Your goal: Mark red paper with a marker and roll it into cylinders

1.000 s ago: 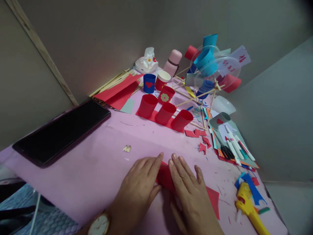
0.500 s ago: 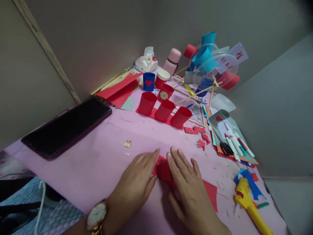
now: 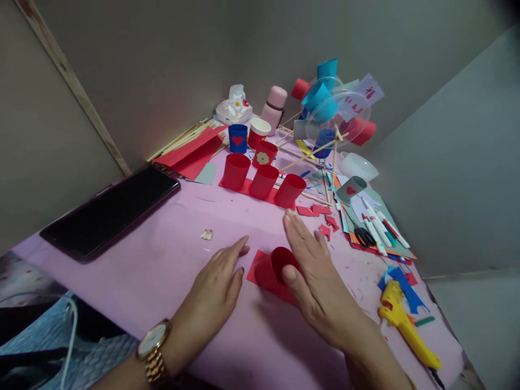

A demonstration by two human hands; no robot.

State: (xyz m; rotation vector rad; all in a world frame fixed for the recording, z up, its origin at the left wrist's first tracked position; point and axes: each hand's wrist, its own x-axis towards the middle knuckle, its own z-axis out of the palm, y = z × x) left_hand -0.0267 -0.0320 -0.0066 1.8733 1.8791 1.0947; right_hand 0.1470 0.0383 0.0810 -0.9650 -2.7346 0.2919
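A red paper cup (image 3: pixel 271 271) lies on its side on a red paper sheet (image 3: pixel 254 267) near the front of the pink tabletop (image 3: pixel 162 260). My right hand (image 3: pixel 314 271) rests against the cup's right side with fingers stretched forward and the thumb at its open rim. My left hand (image 3: pixel 213 287), with a gold watch on the wrist, lies flat on the table just left of the sheet, fingers extended and apart, holding nothing.
Three red cups (image 3: pixel 263 182) stand on a red strip farther back, with more cups, a pink bottle (image 3: pixel 273 106) and a stick-and-cup wheel model (image 3: pixel 331 111) behind. A dark tablet (image 3: pixel 111 211) lies left. Scissors and pens (image 3: pixel 374 227) sit right, a yellow glue gun (image 3: pixel 400 319) at front right.
My hands have parted from pressing the red paper together. The rolled cup shows between them, my right hand slid forward along it, and my left hand drew off to the left.
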